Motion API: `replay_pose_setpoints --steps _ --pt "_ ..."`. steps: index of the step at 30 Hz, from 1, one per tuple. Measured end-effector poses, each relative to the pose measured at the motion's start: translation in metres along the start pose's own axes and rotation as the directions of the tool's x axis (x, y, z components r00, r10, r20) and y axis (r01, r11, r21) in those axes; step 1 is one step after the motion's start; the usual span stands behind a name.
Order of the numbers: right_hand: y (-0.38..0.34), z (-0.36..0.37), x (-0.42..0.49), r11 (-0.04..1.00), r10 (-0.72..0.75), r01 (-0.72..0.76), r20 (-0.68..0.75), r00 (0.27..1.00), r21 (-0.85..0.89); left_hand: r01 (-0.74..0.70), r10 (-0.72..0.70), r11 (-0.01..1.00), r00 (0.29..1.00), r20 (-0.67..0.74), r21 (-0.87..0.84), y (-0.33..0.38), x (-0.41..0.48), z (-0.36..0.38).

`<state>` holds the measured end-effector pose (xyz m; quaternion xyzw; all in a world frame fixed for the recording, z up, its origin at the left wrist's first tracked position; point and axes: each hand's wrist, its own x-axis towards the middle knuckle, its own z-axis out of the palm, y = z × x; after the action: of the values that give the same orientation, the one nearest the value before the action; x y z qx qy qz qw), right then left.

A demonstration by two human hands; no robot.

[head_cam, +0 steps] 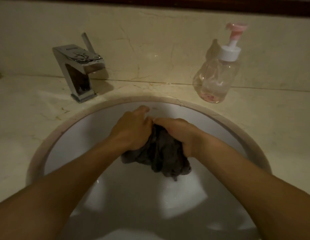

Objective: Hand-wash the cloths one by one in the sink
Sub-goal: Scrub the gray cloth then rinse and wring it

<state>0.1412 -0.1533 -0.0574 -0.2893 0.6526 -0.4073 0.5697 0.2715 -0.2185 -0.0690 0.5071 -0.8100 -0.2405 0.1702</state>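
Grey cloth (161, 153) in sink (72, 144), bunched (left hand (133, 130), right hand (178, 134) gripping)

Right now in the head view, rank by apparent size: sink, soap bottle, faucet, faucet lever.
1. sink
2. soap bottle and faucet: they look alike, so not ranked
3. faucet lever

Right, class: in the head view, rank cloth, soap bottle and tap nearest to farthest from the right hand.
1. Cloth: gripped by the right hand.
2. Soap bottle: counter, back right.
3. Tap: counter, back left.
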Motion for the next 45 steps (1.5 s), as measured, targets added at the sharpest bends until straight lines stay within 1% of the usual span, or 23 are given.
replay_pose_setpoints --steps 3,4,5,6,7,9,11,13,15,18,21,24,25,26,28,30,32,35,37,39,41,43,45 --pt "-0.005 -0.014 0.002 0.960 0.081 -0.068 0.037 0.996 -0.270 0.024 -0.049 0.985 0.989 0.140 0.173 -0.019 0.008 -0.001" --pt "-0.004 -0.019 0.004 0.897 0.072 -0.060 0.009 0.997 -0.439 0.052 -0.098 0.974 0.974 0.205 0.220 -0.024 0.009 -0.001" --pt "-0.001 -0.023 0.006 0.766 0.039 -0.042 -0.019 0.999 -0.642 0.076 -0.149 0.957 0.957 0.248 0.281 -0.028 0.007 -0.003" --pt "0.003 -0.026 0.008 0.581 -0.027 -0.017 -0.040 0.999 -0.814 0.078 -0.173 0.935 0.951 0.255 0.345 -0.031 0.007 -0.004" --pt "0.006 -0.029 0.010 0.412 -0.115 0.008 -0.044 0.992 -0.911 0.060 -0.166 0.915 0.957 0.236 0.399 -0.032 0.006 -0.005" --pt "0.008 -0.029 0.009 0.260 -0.256 0.080 0.011 0.967 -0.962 0.001 -0.065 0.912 0.988 0.143 0.410 -0.025 0.001 -0.009" --pt "0.010 -0.022 0.008 0.190 -0.251 0.245 0.194 0.948 -0.951 -0.088 0.046 0.956 0.987 0.153 0.280 -0.015 -0.001 -0.008" --pt "0.016 -0.014 0.012 0.160 -0.001 0.315 0.319 0.948 -0.936 -0.173 0.062 0.952 0.916 0.396 0.251 -0.011 -0.002 0.001" --pt "0.022 -0.012 0.019 0.137 0.207 0.280 0.304 0.930 -0.950 -0.199 -0.004 0.926 0.845 0.535 0.321 -0.017 -0.002 0.011" --pt "0.032 -0.017 0.032 0.119 0.099 0.240 0.252 0.963 -0.963 -0.237 -0.047 0.844 0.861 0.506 0.482 -0.027 0.001 0.013" --pt "0.044 -0.010 0.033 -0.030 -0.025 0.195 0.196 0.980 -0.980 -0.268 -0.180 0.697 0.833 0.524 0.665 -0.033 -0.002 0.011" --pt "0.053 0.007 0.032 -0.105 -0.146 0.176 0.190 0.971 -0.979 -0.238 -0.197 0.716 0.833 0.517 0.656 -0.035 -0.004 0.013" --pt "0.053 0.011 0.033 -0.071 -0.176 0.173 0.183 0.967 -0.982 -0.234 -0.181 0.729 0.840 0.511 0.643 -0.034 -0.003 0.014" --pt "0.053 0.012 0.035 0.019 -0.181 0.175 0.169 0.969 -0.984 -0.239 -0.151 0.740 0.851 0.502 0.629 -0.034 -0.003 0.014" --pt "0.044 0.011 0.038 0.335 -0.188 0.198 0.140 0.972 -0.921 -0.252 -0.064 0.777 0.880 0.470 0.577 -0.034 -0.001 0.013" --pt "0.031 0.004 0.039 0.680 -0.260 0.216 0.045 0.965 -0.701 -0.179 -0.024 0.884 0.905 0.425 0.432 -0.034 0.002 0.010" --pt "0.016 -0.007 0.036 0.862 -0.303 0.224 -0.109 0.947 -0.456 -0.049 0.002 0.990 0.941 0.338 0.131 -0.024 0.003 0.011" --pt "0.009 -0.016 0.036 0.863 -0.407 0.286 -0.238 0.882 -0.417 0.060 -0.037 0.959 0.996 0.087 -0.278 0.004 0.000 0.017" --pt "0.008 -0.004 0.027 0.846 -0.419 0.286 -0.229 0.879 -0.449 0.074 -0.099 0.905 0.994 -0.036 -0.420 0.015 0.000 0.016" --pt "0.008 0.018 0.011 0.835 -0.436 0.333 -0.157 0.886 -0.438 0.065 -0.149 0.887 0.978 -0.149 -0.458 0.010 0.003 0.009" --pt "0.010 0.038 -0.003 0.875 -0.440 0.400 -0.102 0.892 -0.274 0.051 -0.150 0.900 0.969 -0.197 -0.433 -0.003 0.004 -0.001" --pt "0.011 0.043 -0.009 0.889 -0.443 0.418 -0.113 0.890 -0.189 0.046 -0.114 0.913 0.983 -0.145 -0.406 -0.005 0.001 -0.005" --pt "0.007 0.031 -0.004 0.872 -0.468 0.414 -0.194 0.862 -0.261 0.056 -0.092 0.905 0.994 -0.066 -0.422 0.012 -0.008 -0.003"
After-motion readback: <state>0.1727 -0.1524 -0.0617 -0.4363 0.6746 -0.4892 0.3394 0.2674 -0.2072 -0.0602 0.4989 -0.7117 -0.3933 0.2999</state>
